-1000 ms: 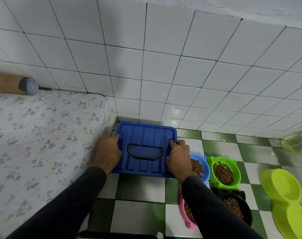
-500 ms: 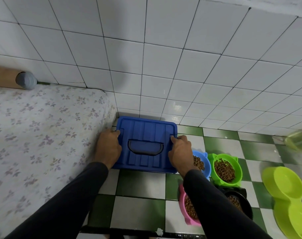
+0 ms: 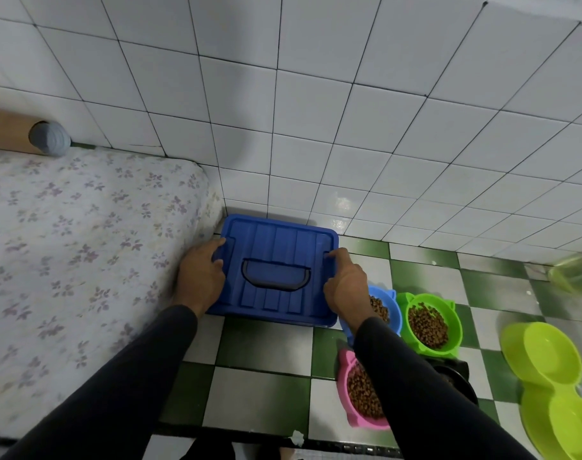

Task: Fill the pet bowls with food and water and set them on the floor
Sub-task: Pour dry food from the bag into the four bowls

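2 hands, my left hand (image 3: 201,277) and right hand (image 3: 346,283), grip opposite edges of the blue lid (image 3: 276,273), likely sealing the food away now that 3 bowls hold kibble.

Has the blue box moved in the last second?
No. The blue box still sits in the corner between the mattress and the tiled wall; only the camera shifted.

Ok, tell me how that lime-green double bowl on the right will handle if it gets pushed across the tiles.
The lime-green double bowl looks like thin moulded plastic with nothing visible in its wells, so probably light. On the glossy floor tiles it would likely slide easily. Its wide, low shape makes tipping unlikely.
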